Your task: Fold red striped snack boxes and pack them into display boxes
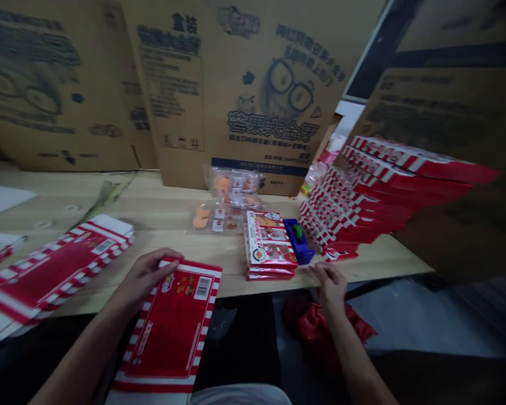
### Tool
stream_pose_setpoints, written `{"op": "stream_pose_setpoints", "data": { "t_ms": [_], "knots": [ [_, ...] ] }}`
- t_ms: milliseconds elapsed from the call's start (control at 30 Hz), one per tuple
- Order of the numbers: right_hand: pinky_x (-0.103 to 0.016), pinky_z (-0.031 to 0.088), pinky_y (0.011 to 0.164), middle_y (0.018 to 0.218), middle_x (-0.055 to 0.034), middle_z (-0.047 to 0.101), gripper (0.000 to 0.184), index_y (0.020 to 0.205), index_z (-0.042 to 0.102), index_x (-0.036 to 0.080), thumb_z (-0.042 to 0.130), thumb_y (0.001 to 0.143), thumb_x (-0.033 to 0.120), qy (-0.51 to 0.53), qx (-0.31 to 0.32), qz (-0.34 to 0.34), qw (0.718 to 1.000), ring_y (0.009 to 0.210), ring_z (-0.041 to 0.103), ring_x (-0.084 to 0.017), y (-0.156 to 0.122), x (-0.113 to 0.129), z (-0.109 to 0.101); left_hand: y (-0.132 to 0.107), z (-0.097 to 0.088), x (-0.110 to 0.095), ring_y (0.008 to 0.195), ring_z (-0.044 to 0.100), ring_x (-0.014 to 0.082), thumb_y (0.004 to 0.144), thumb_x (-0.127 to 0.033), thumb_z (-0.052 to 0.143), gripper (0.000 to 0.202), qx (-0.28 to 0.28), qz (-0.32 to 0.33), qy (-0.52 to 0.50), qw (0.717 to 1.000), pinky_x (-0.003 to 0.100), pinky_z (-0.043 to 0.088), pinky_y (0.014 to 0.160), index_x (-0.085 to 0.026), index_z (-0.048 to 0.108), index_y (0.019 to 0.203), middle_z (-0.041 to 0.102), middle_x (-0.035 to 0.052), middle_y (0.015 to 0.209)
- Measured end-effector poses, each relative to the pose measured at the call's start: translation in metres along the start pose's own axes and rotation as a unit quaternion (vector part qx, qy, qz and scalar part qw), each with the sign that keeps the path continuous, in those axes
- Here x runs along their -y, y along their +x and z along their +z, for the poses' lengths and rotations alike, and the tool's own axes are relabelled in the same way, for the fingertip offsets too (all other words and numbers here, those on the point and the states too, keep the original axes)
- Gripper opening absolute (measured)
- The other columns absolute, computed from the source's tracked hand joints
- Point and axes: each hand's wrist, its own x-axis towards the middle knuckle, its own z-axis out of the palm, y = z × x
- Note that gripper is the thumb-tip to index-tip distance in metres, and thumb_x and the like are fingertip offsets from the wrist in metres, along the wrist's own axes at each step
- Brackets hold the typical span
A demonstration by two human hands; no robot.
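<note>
My left hand (154, 270) grips the top edge of a flat red carton (172, 320) with white-striped sides and a barcode, tilted over the table's front edge. My right hand (331, 281) is pinched together just in front of a blue tape dispenser (300, 244) with a green core; whatever lies between the fingertips is too small to make out. Left of the dispenser, filled red-and-white boxes (272, 244) are stacked on the table edge. Behind them lie clear packets (231, 191) with orange pieces.
Flat striped cartons (63, 264) lie at the left, partly over the edge. A tall stack of red-and-white boxes (375, 191) leans at the right. Large cardboard boxes (253, 84) stand along the back. A red bag (316, 326) sits below the table (164, 211).
</note>
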Motion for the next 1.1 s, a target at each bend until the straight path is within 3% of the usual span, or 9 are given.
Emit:
{"op": "stream_pose_setpoints", "data": {
  "t_ms": [133,233,300,533,800,867,1000,1067,1100],
  "knots": [
    [-0.031,0.047,0.077,0.086,-0.0038,0.06,0.023,0.065,0.064,0.018,0.07,0.078,0.036,0.015,0.194,-0.063,0.979,0.084,0.056,-0.017,-0.028,0.063,0.033,0.007,0.003,-0.009,0.063,0.06,0.0151,0.069,-0.046,0.074,0.034,0.147,-0.014,0.058,0.987,0.023,0.047,0.058,-0.015,0.065,0.082,0.066,0.0002,0.071],
    [-0.029,0.044,0.074,0.08,-0.0036,0.061,0.026,0.065,0.063,0.018,0.067,0.084,0.035,0.001,0.454,-0.108,0.885,0.079,0.057,-0.016,-0.056,0.112,0.081,0.008,0.014,-0.004,0.058,0.056,0.0122,0.07,-0.043,0.072,0.032,0.217,-0.016,0.063,0.974,0.022,0.043,0.056,-0.014,0.063,0.082,0.062,-0.0018,0.065],
    [-0.027,0.043,0.069,0.077,-0.0026,0.059,0.03,0.062,0.06,0.017,0.066,0.084,0.037,-0.013,0.548,-0.124,0.827,0.074,0.056,-0.015,-0.072,0.129,0.112,0.006,0.021,-0.001,0.056,0.054,0.0113,0.072,-0.042,0.07,0.031,0.24,-0.014,0.061,0.969,0.021,0.041,0.055,-0.014,0.063,0.083,0.061,-0.0025,0.064],
    [-0.023,0.034,0.059,0.067,0.0009,0.056,0.028,0.06,0.056,0.016,0.075,0.076,0.029,-0.169,0.596,-0.175,0.766,0.064,0.051,-0.011,-0.1,0.127,0.16,-0.014,0.015,0.005,0.062,0.054,0.0118,0.074,-0.038,0.067,0.026,0.231,0.019,0.04,0.972,0.022,0.041,0.058,-0.014,0.064,0.083,0.062,-0.0009,0.069],
    [-0.022,0.037,0.054,0.069,0.0009,0.063,0.033,0.082,0.061,0.017,0.08,0.067,0.04,-0.188,0.638,-0.009,0.747,0.062,0.056,-0.013,-0.104,0.13,0.171,-0.029,-0.002,0.0,0.063,0.052,0.0114,0.081,-0.029,0.061,0.017,0.223,0.08,0.129,0.963,0.022,0.039,0.06,-0.014,0.068,0.085,0.064,0.0004,0.072],
    [-0.021,0.04,0.053,0.074,0.0025,0.063,0.06,0.097,0.057,0.019,0.087,0.053,0.047,-0.131,0.694,0.097,0.701,0.062,0.057,-0.013,-0.106,0.123,0.176,-0.035,-0.005,-0.008,0.068,0.055,0.0125,0.083,-0.028,0.061,0.017,0.262,0.103,0.122,0.952,0.023,0.042,0.064,-0.015,0.07,0.087,0.066,0.0018,0.077],
    [-0.025,0.048,0.061,0.08,0.0001,0.063,0.081,0.09,0.06,0.014,0.086,0.031,0.065,-0.007,0.847,0.246,0.471,0.068,0.059,-0.015,-0.115,0.108,0.195,-0.04,-0.014,-0.018,0.078,0.062,0.0167,0.082,-0.03,0.066,0.017,0.346,0.158,0.07,0.922,0.028,0.046,0.076,-0.017,0.074,0.09,0.07,0.0059,0.085],
    [-0.027,0.049,0.069,0.086,-0.0033,0.065,0.083,0.088,0.063,0.012,0.081,0.034,0.072,0.038,0.863,0.226,0.451,0.077,0.061,-0.017,-0.113,0.104,0.213,-0.038,-0.024,-0.011,0.078,0.064,0.0177,0.079,-0.031,0.07,0.018,0.293,0.127,0.028,0.947,0.028,0.048,0.074,-0.016,0.073,0.087,0.07,0.0062,0.086],
    [-0.028,0.049,0.071,0.088,-0.0047,0.066,0.081,0.09,0.064,0.011,0.076,0.042,0.076,0.037,0.846,0.192,0.495,0.079,0.061,-0.018,-0.107,0.104,0.225,-0.038,-0.03,-0.005,0.076,0.064,0.0179,0.076,-0.033,0.072,0.019,0.217,0.092,-0.009,0.972,0.028,0.049,0.071,-0.016,0.072,0.086,0.07,0.0055,0.085]
  ]
}}
